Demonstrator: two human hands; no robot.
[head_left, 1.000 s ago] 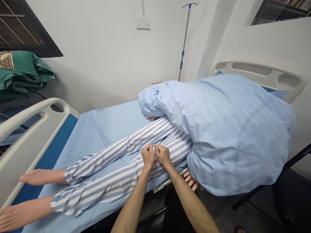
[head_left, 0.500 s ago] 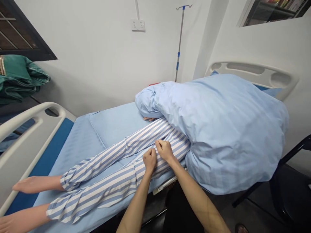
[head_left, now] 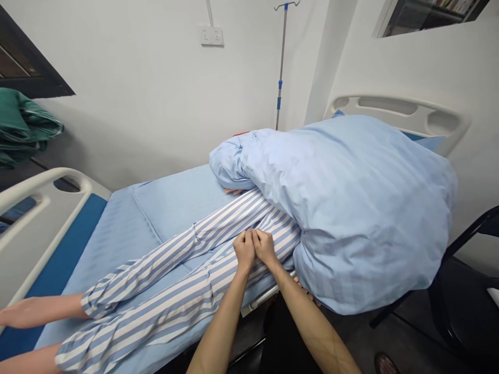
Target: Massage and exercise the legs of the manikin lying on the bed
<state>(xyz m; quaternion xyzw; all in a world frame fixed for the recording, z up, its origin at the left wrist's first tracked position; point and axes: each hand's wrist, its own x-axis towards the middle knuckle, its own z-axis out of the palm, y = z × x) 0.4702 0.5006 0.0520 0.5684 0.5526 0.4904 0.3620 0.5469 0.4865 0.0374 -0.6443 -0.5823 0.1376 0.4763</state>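
Observation:
My left hand (head_left: 245, 248) and my right hand (head_left: 264, 246) are both closed into fists. They are side by side, knuckles touching, over the upper thigh of a lying figure that looks like a manikin. No object shows in either fist, and the fabric under them is not visibly pulled. Blue-and-white striped trousers (head_left: 171, 306) cover the figure's legs down to the bare feet. A light blue quilt (head_left: 362, 202) is heaped over the upper body and hides it. Some fingers of the figure's hand (head_left: 234, 191) stick out beneath the quilt's far edge.
The bed (head_left: 171, 189) has a blue sheet, a cream footboard (head_left: 23, 249) at left and a headboard (head_left: 413, 111) at right. An IV pole (head_left: 281, 62) stands by the wall. A black chair (head_left: 448, 296) is at right, near a shoe (head_left: 385, 362). Green cloth (head_left: 27, 124) lies at far left.
My left fist has moved slightly up and right to meet my right fist, which has barely moved. The whole view has shifted a little. The figure and quilt look unchanged.

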